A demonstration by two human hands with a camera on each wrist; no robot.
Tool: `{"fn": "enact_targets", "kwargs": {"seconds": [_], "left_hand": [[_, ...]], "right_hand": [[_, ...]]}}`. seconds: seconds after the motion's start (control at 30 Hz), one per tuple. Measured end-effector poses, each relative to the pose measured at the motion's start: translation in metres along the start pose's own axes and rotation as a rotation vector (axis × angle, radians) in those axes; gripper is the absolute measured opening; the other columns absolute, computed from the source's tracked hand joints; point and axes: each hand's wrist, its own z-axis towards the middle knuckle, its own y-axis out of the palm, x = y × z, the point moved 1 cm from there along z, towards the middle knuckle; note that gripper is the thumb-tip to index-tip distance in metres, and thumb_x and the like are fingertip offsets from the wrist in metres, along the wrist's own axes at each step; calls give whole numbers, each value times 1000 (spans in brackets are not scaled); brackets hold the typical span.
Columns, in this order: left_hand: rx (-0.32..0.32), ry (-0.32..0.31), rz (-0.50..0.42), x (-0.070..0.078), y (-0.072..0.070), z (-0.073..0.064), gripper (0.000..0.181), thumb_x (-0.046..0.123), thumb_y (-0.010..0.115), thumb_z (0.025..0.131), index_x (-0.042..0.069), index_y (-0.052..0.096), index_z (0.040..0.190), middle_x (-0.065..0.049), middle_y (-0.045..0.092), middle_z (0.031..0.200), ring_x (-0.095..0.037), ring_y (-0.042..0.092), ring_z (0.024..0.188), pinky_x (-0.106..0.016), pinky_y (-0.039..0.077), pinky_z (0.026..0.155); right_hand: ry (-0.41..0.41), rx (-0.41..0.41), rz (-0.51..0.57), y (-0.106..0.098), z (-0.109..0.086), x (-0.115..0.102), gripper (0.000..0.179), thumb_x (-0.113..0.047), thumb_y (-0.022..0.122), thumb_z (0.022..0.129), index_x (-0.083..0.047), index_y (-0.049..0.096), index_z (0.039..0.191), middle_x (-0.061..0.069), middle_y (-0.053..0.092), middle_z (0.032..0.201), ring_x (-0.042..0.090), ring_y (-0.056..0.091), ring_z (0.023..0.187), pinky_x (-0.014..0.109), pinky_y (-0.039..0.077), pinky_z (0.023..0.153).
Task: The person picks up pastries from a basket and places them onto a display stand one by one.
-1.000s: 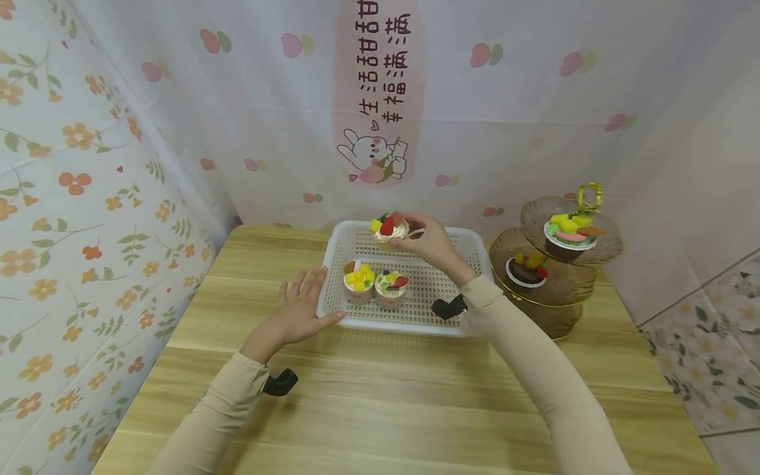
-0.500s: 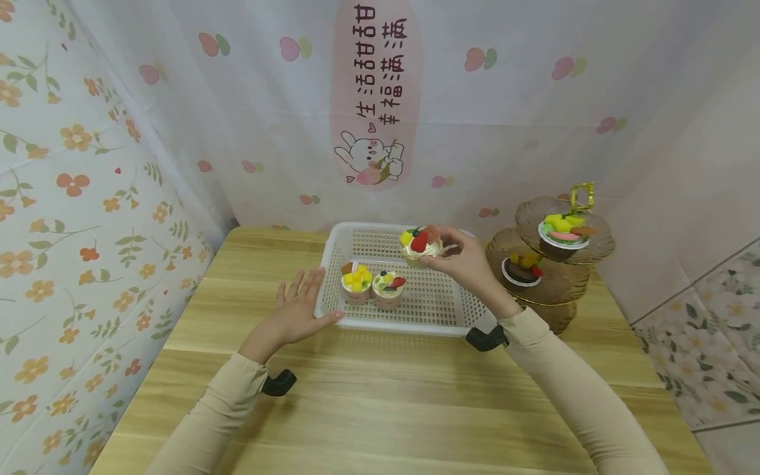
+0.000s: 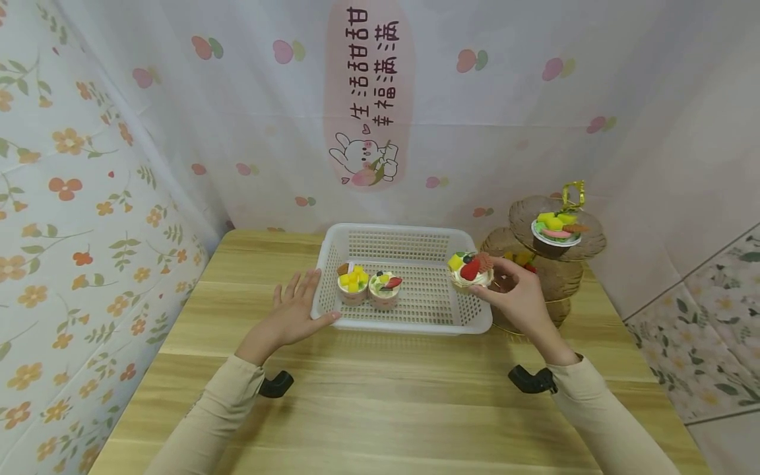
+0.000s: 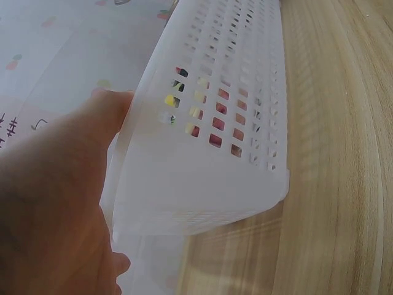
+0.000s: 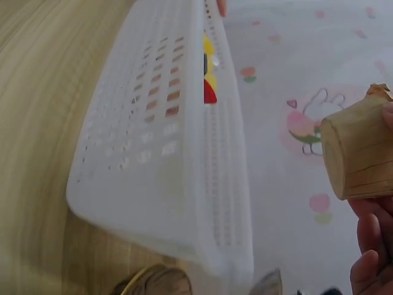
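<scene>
Right hand [image 3: 522, 295] pinches strawberry-topped cupcake [image 3: 471, 272], apparently above right end of white basket [image 3: 404, 328]. Left hand [image 3: 291, 313], fingers spread, touches basket's left rim; two fruit-topped cups [image 3: 384, 291] inside.

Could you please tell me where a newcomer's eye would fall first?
Probably on the strawberry-topped cupcake, held by the right hand near the right end of the white basket. Next might come the tiered dessert stand beyond that end, then two fruit-topped cupcakes in the basket's left half.

right hand [image 3: 519, 293] moved rightward; strawberry-topped cupcake [image 3: 471, 270] carried to right end of basket [image 3: 415, 328]; nearer tiered stand [image 3: 562, 280]
</scene>
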Motion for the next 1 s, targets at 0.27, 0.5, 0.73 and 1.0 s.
{"fn": "enact_targets", "kwargs": {"seconds": [0.27,0.5,0.73,1.0], "left_hand": [[-9,-3,-9,2,0,0,104,71,47,91,12,-4,160,-14,-1,169,-44,-2,154,-73,-5,115],[-5,-3,-8,2,-1,-1,105,71,47,91,12,-4,160,-14,-1,169,-44,-2,154,-73,-5,115],[-8,-10,-1,2,-1,-1,105,71,47,91,12,-4,160,-14,-1,169,-43,-2,155,-72,-5,116],[-12,-8,-3,3,-3,-1,104,70,47,91,11,-4,160,-14,-1,169,-43,-3,154,-73,-4,116]], "right_hand": [[-16,120,-41,-35,-25,19,56,-11,86,76,-3,65,127,-29,58,94,1,58,78,11,46,65],[58,225,-105,-62,-41,40,53,-10,85,77,0,65,125,-31,53,88,-2,47,77,15,35,63],[202,294,-149,-81,-50,61,57,-19,83,80,-2,63,130,-31,50,88,0,41,76,18,31,63],[319,335,-180,-95,-43,72,64,-32,82,81,-7,61,135,-31,52,96,-6,47,95,23,38,83]]}}
